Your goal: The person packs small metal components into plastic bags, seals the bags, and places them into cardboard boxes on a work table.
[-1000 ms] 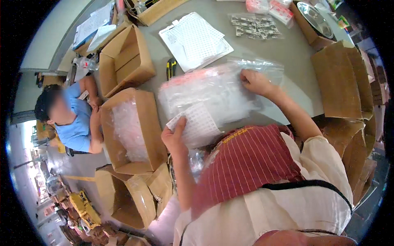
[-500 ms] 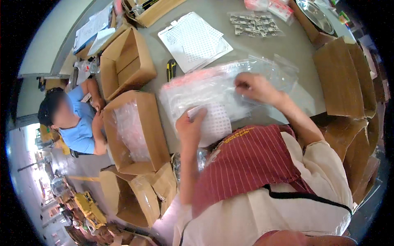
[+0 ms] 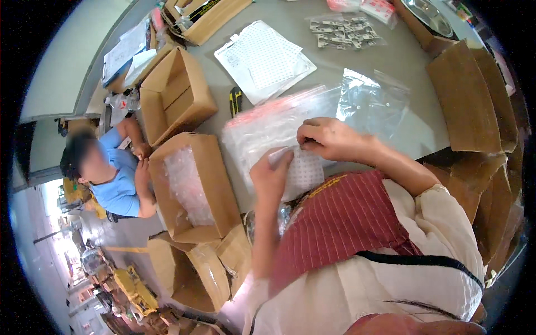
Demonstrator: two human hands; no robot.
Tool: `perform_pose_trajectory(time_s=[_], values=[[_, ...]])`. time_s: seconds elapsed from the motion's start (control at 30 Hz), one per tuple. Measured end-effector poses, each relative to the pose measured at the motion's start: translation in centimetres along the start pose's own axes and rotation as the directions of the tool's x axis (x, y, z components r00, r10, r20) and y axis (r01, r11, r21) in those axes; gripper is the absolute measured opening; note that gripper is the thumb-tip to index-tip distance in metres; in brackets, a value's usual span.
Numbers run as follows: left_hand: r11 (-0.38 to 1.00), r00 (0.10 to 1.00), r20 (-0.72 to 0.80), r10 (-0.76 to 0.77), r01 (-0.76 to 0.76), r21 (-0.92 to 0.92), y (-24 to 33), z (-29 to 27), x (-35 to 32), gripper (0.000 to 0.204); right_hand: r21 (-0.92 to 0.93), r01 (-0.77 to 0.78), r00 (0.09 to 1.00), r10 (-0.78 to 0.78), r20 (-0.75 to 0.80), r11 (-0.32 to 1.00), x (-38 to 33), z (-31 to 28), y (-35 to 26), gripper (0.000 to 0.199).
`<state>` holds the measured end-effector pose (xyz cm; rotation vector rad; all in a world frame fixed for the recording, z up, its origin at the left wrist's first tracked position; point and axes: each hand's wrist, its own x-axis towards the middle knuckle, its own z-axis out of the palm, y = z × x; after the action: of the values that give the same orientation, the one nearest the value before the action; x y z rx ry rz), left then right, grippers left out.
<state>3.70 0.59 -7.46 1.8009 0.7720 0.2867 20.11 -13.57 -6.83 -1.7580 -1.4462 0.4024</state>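
My left hand (image 3: 270, 174) holds a white sheet of small labels (image 3: 301, 170) by its left edge, just in front of my chest. My right hand (image 3: 326, 137) pinches at the top of that sheet, fingertips closed on it. Under both hands lies a pile of clear zip bags with red seal strips (image 3: 279, 120) on the grey table (image 3: 402, 106). A further clear bag (image 3: 371, 100) lies just right of the pile.
An open carton with clear bags (image 3: 190, 187) stands left of my hands, an empty carton (image 3: 176, 92) behind it. Label sheets (image 3: 262, 58), a yellow-black cutter (image 3: 235, 100) and small packets (image 3: 343, 30) lie farther back. Cardboard flaps (image 3: 466, 95) rise at right. A person in blue (image 3: 111, 173) sits left.
My right hand came back from the bag pile to the label sheet. My left hand moved the sheet right and closer to my chest.
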Motion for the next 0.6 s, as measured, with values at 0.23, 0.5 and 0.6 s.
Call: perform_pose_trajectory(time_s=[0.23,0.5,0.6], values=[[0.978,0.989,-0.077,-0.125,0.11,-0.178,-1.7,-1.3,0.2,0.022,0.098,-0.352,0.936,0.352,0.015,0.931,-0.7,-2.2,6.2,0.017],[0.941,0.976,-0.069,-0.205,0.177,-0.289,-2.9,-1.8,0.0,0.023,-0.097,-0.446,0.866,0.456,0.203,0.89,-0.7,0.4,11.1,0.022],[0.92,0.977,-0.089,-0.192,0.147,-0.362,-2.6,-1.9,0.1,0.023,-0.201,-0.334,0.938,0.346,0.023,0.921,-2.2,1.1,13.8,0.021]])
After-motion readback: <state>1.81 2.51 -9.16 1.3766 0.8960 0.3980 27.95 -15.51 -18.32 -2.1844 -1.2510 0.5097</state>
